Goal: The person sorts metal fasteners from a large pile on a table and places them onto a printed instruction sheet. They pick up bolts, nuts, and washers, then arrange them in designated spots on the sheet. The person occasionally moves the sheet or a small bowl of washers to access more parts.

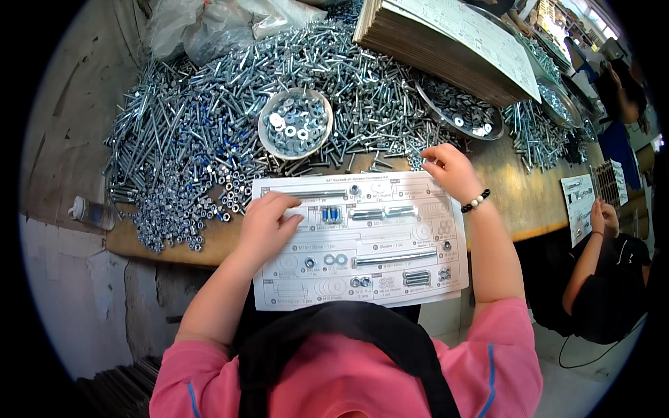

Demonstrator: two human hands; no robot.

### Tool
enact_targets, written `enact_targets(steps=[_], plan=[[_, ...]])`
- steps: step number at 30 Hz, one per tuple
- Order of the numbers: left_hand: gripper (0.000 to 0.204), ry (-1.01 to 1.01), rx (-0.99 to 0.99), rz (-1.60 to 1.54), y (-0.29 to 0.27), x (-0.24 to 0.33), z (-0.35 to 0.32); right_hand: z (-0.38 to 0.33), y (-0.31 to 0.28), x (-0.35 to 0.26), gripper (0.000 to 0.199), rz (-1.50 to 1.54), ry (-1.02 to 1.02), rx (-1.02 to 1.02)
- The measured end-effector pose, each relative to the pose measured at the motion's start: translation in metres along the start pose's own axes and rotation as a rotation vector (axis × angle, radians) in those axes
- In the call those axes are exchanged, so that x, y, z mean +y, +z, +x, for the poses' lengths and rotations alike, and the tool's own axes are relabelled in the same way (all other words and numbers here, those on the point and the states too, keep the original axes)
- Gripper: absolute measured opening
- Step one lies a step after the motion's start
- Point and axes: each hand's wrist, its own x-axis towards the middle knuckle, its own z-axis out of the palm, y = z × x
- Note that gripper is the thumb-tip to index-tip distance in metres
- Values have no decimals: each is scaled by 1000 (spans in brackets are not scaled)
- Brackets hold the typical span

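Observation:
A printed hardware card (334, 240) lies at the table's near edge, sealed parts or loose hardware resting on its drawings. My left hand (268, 221) is at its upper left, thumb and fingers apart, beside a long bolt (324, 194). Below that lie short blue-marked bolts (330, 215) and two bolts end to end. A long bolt (395, 258) rests lower right, with nuts (360, 282) and a row of short bolts (417, 278) beneath. My right hand (451, 171) reaches past the upper right corner toward small nuts (414, 159); its bent fingers and thumb stand apart.
A broad heap of bolts (216, 104) and nuts (167, 216) covers the table. Washers fill a white bowl (262, 136) and a dark metal dish (496, 132). A stack of cards (446, 52) stands behind. A bottle (90, 212) is far left; another person's hands (605, 217) hold a card at right.

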Motion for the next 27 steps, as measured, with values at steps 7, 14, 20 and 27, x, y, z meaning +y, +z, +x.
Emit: enact_targets(steps=[7, 14, 20, 27], plan=[[17, -126, 68, -88, -12, -24, -30, 57, -36, 71, 31, -334, 5, 527], [17, -109, 78, -117, -12, -29, -33, 115, -51, 91, 51, -606, 59, -68], [19, -129, 65, -75, -16, -29, -33, 153, -31, 77, 57, -782, 89, -253], [18, -126, 39, -56, -14, -33, -27, 163, -23, 94, 25, -928, -35, -47]])
